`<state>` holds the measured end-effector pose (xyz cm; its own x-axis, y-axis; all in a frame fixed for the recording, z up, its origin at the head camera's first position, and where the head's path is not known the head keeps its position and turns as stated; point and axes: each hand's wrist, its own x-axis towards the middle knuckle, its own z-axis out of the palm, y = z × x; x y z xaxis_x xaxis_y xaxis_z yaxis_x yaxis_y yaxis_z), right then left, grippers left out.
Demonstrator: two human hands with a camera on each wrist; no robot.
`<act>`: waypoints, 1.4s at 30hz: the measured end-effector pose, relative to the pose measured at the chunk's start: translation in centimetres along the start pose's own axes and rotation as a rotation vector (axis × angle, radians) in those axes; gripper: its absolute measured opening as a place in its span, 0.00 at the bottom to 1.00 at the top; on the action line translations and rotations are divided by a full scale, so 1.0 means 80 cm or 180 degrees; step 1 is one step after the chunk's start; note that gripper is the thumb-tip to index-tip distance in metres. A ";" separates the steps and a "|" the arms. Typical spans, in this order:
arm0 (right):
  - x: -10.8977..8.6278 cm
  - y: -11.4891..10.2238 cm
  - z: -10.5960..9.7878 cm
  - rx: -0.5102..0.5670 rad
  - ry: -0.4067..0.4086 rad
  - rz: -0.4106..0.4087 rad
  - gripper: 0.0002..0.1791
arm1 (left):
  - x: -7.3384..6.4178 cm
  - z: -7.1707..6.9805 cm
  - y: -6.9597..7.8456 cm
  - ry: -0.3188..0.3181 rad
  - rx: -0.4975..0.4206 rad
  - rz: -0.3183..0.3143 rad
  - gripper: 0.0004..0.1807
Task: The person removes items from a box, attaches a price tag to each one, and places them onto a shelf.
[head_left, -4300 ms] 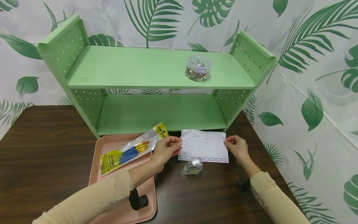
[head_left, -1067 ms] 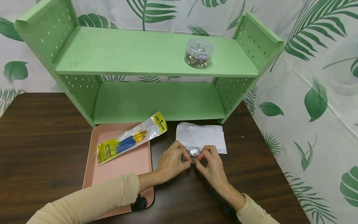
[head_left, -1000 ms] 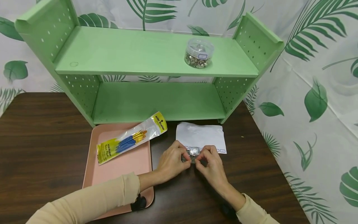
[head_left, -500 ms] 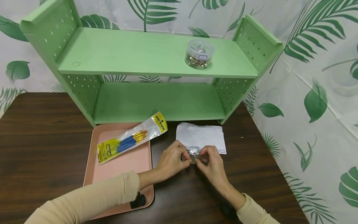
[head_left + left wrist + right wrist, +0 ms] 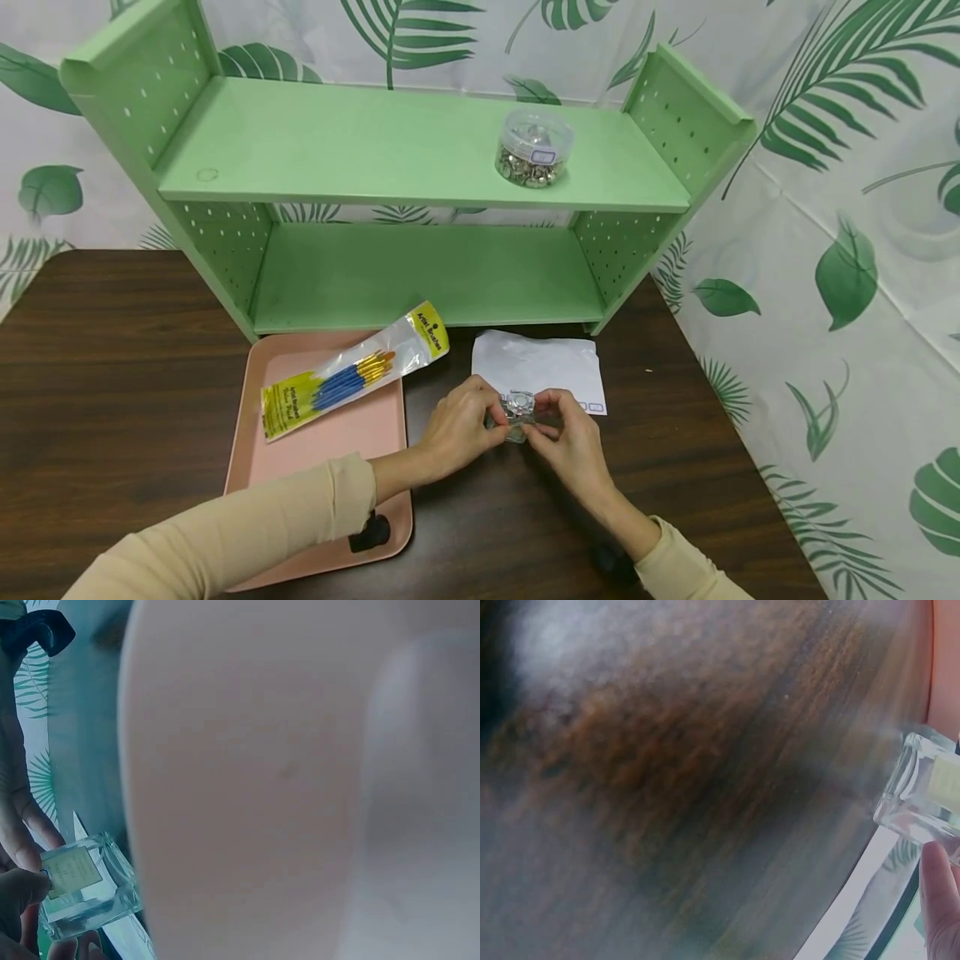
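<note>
A clear square glass perfume bottle (image 5: 517, 408) with a faceted cap is between both hands, over the near edge of a white label sheet (image 5: 540, 362). My left hand (image 5: 461, 429) grips its left side with thumb and fingers. My right hand (image 5: 573, 450) holds its right side, thumb low and index finger near the cap. In the left wrist view the bottle's pale yellow label (image 5: 73, 871) faces the camera, and a small blue-edged sticker (image 5: 46, 874) shows at a thumb tip. The right wrist view catches the bottle (image 5: 911, 787) at its edge, a fingertip against it.
A pink tray (image 5: 322, 500) lies left, with a packet of artist brushes (image 5: 352, 375) across it. Behind stands a green two-tier shelf (image 5: 420, 275), bearing a clear jar of metal pieces (image 5: 534, 150) on top. Patterned cloth covers the wall (image 5: 847, 333) at right.
Both hands have moved from the label sheet to the bottle, which stood alone on the table. The lone label at the sheet's left edge no longer shows. Lately the bottle has tilted slightly.
</note>
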<state>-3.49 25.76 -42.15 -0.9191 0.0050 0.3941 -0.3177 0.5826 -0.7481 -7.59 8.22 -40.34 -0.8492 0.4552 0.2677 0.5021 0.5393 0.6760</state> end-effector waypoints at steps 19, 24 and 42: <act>0.002 0.000 -0.004 0.0000 -0.0103 0.0008 0.17 | 0.011 -0.007 -0.003 -0.0107 -0.0266 0.0040 0.18; 0.003 0.000 -0.006 0.0001 -0.0133 0.0005 0.17 | 0.012 -0.009 -0.003 -0.0224 -0.0291 0.0094 0.16; 0.050 -0.012 -0.070 0.0195 0.0392 -0.0177 0.20 | 0.012 -0.008 -0.007 -0.0260 -0.0280 0.0118 0.13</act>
<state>-5.54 29.79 -36.83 -0.8652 0.0759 0.4956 -0.3844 0.5340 -0.7530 -8.80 7.94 -40.01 -0.8123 0.5319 0.2392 0.5138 0.4585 0.7251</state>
